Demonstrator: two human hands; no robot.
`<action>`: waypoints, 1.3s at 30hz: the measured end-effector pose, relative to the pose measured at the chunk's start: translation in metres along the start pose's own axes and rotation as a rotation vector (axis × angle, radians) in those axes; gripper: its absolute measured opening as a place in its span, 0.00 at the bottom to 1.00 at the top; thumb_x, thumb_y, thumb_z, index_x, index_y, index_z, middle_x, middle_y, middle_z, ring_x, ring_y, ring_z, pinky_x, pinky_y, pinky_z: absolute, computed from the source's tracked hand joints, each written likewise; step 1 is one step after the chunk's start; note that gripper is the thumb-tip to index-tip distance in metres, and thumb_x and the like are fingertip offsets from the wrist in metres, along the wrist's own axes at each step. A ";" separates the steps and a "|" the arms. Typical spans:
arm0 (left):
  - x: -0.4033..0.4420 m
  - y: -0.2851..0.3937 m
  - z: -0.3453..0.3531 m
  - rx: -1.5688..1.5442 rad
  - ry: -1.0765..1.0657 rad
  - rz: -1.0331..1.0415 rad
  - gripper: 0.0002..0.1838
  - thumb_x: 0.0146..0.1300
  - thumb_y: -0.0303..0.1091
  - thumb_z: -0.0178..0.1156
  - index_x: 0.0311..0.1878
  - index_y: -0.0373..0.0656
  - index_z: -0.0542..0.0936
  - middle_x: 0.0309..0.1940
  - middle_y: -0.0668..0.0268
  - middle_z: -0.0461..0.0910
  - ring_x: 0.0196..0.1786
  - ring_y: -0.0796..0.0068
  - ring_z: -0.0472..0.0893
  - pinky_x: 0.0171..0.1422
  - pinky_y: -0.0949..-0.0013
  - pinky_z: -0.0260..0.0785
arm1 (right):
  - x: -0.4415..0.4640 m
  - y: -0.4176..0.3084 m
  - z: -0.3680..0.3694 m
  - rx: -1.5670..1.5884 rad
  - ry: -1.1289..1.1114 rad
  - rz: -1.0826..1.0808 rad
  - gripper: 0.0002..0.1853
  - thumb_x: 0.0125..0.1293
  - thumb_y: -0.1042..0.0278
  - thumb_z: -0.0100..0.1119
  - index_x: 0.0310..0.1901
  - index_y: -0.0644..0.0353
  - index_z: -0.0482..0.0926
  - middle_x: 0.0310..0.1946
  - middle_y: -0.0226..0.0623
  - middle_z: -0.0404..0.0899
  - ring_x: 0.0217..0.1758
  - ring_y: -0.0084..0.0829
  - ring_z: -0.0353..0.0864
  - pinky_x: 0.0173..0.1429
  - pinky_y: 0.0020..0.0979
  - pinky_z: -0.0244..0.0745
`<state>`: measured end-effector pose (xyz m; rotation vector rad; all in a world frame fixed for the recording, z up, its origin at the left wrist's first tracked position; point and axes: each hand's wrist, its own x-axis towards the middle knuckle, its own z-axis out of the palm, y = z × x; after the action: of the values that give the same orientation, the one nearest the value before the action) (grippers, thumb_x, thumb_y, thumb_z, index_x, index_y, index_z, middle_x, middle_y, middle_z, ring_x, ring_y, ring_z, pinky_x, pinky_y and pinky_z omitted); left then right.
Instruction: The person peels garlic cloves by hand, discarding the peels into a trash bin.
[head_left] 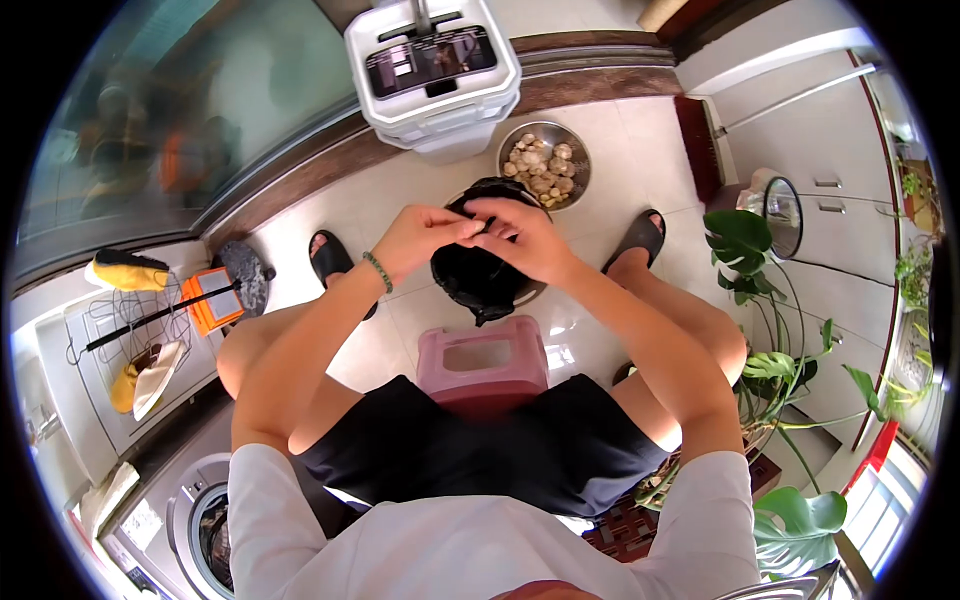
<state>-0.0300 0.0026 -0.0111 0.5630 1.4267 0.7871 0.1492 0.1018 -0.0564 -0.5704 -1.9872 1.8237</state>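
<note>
Above a bin lined with a black bag, my two hands meet near its far rim. My left hand, with a green beaded bracelet on its wrist, has thumb and fingers pinched together. My right hand is curled, its fingertips close to the left ones. Something small and dark shows between the hands, but I cannot make out what it is or which hand holds it. Just beyond the bin, a round metal bowl holds several pale, garlic-like bulbs.
A pink stool stands between my knees and the bin. Past the bin is a white container with a phone on top. Leafy plants and cabinets line the right; a wire rack and a washing machine are at left.
</note>
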 end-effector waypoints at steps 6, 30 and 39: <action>0.010 -0.019 0.009 0.059 0.029 -0.051 0.17 0.67 0.44 0.60 0.44 0.38 0.85 0.33 0.67 0.84 0.34 0.84 0.76 0.40 0.78 0.64 | 0.000 0.016 -0.015 -0.267 0.038 -0.164 0.06 0.59 0.72 0.65 0.37 0.63 0.81 0.30 0.40 0.79 0.33 0.32 0.79 0.38 0.31 0.73; 0.010 -0.016 0.006 -0.270 -0.160 0.061 0.24 0.71 0.32 0.50 0.69 0.42 0.65 0.52 0.63 0.76 0.54 0.71 0.78 0.59 0.65 0.73 | 0.011 0.037 -0.086 -0.072 0.512 0.415 0.11 0.66 0.64 0.59 0.35 0.65 0.80 0.20 0.30 0.73 0.21 0.23 0.73 0.27 0.26 0.73; 0.008 -0.012 0.022 -0.237 -0.257 0.060 0.24 0.73 0.50 0.50 0.62 0.43 0.70 0.53 0.67 0.77 0.54 0.77 0.78 0.57 0.69 0.74 | -0.007 -0.046 -0.015 -0.251 -0.074 -0.057 0.13 0.54 0.76 0.66 0.43 0.63 0.79 0.30 0.39 0.75 0.30 0.34 0.78 0.35 0.31 0.74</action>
<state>-0.0068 0.0036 -0.0239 0.5054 1.0679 0.8843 0.1611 0.1077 -0.0096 -0.5189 -2.2763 1.5943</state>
